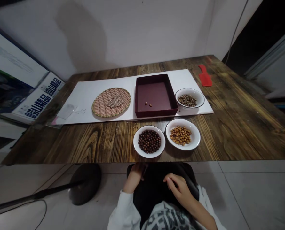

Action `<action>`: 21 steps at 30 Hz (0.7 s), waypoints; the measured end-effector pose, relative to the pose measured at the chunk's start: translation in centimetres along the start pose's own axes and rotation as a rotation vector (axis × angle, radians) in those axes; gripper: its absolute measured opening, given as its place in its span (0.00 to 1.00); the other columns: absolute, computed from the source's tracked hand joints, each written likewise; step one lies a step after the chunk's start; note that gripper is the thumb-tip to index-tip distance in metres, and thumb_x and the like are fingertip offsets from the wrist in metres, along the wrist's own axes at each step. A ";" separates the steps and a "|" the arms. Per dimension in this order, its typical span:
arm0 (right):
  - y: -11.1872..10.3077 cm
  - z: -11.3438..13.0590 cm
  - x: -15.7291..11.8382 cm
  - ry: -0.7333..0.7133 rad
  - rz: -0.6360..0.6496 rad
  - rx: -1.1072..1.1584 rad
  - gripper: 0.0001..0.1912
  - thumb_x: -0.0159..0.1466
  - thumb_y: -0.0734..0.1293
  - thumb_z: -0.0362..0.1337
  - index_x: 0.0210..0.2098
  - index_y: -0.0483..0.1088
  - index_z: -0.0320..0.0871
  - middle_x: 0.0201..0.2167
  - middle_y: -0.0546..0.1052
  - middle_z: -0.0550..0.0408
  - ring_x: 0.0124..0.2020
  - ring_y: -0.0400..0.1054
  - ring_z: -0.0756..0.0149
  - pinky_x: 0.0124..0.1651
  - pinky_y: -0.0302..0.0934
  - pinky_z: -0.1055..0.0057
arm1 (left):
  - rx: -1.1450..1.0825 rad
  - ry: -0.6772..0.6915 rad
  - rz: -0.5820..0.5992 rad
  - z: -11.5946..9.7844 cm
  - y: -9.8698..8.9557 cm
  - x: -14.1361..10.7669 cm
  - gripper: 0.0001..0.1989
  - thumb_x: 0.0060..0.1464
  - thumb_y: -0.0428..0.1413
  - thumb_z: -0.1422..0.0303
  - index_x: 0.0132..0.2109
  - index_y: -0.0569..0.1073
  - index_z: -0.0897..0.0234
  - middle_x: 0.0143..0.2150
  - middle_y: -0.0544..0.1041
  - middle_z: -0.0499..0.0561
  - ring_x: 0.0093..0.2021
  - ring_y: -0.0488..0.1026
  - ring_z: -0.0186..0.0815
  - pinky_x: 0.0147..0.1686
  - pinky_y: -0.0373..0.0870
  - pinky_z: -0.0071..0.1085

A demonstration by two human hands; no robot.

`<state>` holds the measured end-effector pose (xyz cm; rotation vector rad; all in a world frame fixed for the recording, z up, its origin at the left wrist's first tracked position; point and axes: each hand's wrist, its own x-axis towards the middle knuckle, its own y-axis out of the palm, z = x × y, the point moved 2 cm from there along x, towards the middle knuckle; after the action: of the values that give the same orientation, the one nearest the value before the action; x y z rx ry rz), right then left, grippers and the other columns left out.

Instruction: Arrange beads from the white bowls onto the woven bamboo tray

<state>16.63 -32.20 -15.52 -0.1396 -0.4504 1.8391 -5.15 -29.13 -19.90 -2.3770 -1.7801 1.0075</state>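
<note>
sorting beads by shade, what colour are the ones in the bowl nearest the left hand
Dark reddish-brown, head view

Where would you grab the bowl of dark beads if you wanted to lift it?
I'd grip the bowl of dark beads by its rim on the left side, with the left hand coming from the table's front edge. The rim stands free there, while the bowl of yellow beads crowds its right. It's open and full of loose beads, so keep it level.

box [30, 103]: "崂山精品", printed twice | shirt [167, 218]: bold print, unreadable
</note>
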 end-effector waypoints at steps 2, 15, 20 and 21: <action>0.1 -0.3 0.0 -0.001 0.016 -0.015 0.15 0.71 0.57 0.36 0.31 0.69 0.41 0.24 0.74 0.56 0.26 0.69 0.71 0.31 0.60 0.76 | -0.020 -0.022 0.059 -0.9 -0.7 -1.5 0.17 0.67 0.42 0.60 0.39 0.72 0.63 0.39 0.74 0.50 0.26 0.68 0.28 0.33 0.69 0.30; 1.3 -0.5 0.3 -0.156 0.072 -0.163 0.13 0.70 0.56 0.33 0.32 0.67 0.43 0.24 0.74 0.56 0.26 0.71 0.71 0.31 0.59 0.75 | 0.451 0.213 0.438 -19.1 -14.3 -9.6 0.20 0.69 0.39 0.55 0.52 0.72 0.57 0.30 0.68 0.45 0.30 0.64 0.30 0.35 0.61 0.26; 1.8 -0.3 0.4 -0.237 0.016 -0.215 0.13 0.70 0.56 0.32 0.31 0.67 0.43 0.22 0.73 0.57 0.23 0.69 0.70 0.28 0.59 0.75 | 0.543 0.351 -0.279 -22.7 -22.5 -3.0 0.10 0.64 0.49 0.59 0.43 0.66 0.60 0.25 0.67 0.42 0.27 0.66 0.31 0.32 0.62 0.27; 1.8 -0.3 0.5 -0.242 0.008 -0.221 0.13 0.70 0.57 0.32 0.30 0.67 0.43 0.22 0.73 0.57 0.23 0.69 0.70 0.28 0.59 0.75 | 0.557 0.377 -0.386 -22.9 -23.8 -1.0 0.08 0.62 0.51 0.62 0.38 0.64 0.61 0.23 0.67 0.42 0.26 0.67 0.31 0.32 0.62 0.27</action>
<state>14.97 -32.11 -16.39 -0.0687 -0.8234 1.8183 -14.51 -13.30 7.49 -1.6739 -1.4867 0.7982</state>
